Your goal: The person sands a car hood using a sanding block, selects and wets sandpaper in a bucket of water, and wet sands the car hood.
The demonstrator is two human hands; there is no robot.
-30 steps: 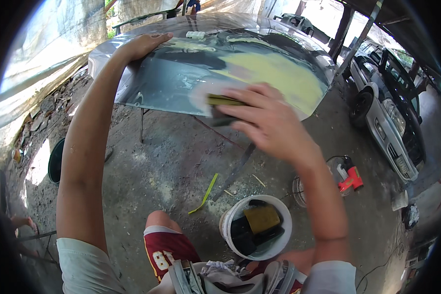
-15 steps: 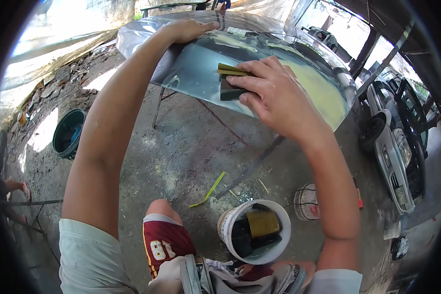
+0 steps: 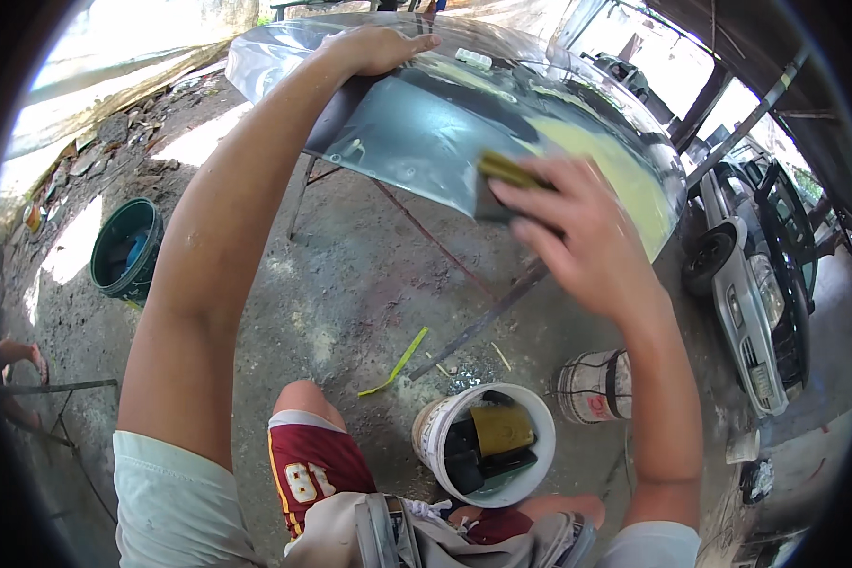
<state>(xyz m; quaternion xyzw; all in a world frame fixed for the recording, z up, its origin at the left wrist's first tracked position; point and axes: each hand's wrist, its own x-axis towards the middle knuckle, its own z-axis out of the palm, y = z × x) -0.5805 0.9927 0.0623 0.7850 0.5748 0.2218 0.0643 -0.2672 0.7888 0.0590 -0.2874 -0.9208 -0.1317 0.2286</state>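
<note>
A wet, glossy car body panel (image 3: 412, 133), dark blue-grey with pale yellow filler patches (image 3: 634, 180), lies raised in front of me on a metal stand. My left hand (image 3: 381, 49) rests on its upper left part, thumb stretched out to the right and nothing held; its other fingers are partly hidden. My right hand (image 3: 582, 222), blurred by motion, grips a dark sanding block (image 3: 490, 205) with olive sandpaper (image 3: 509, 170) folded on it. The block is at the panel's near edge, beside the yellow filler. A small whitish clear piece (image 3: 473, 59) lies farther up on the panel.
Below the panel stands a white bucket (image 3: 430, 437) holding olive sandpaper and dark blocks. Another pail (image 3: 592, 386) is right of it, and a green bucket (image 3: 104, 241) stands left. A yellow-green strip (image 3: 394, 363) lies on the floor. A silver car (image 3: 743, 303) is parked right.
My right hand has swept right and slightly down along the panel's near edge with the sanding block. My left hand stays on the panel. The view has shifted a little.
</note>
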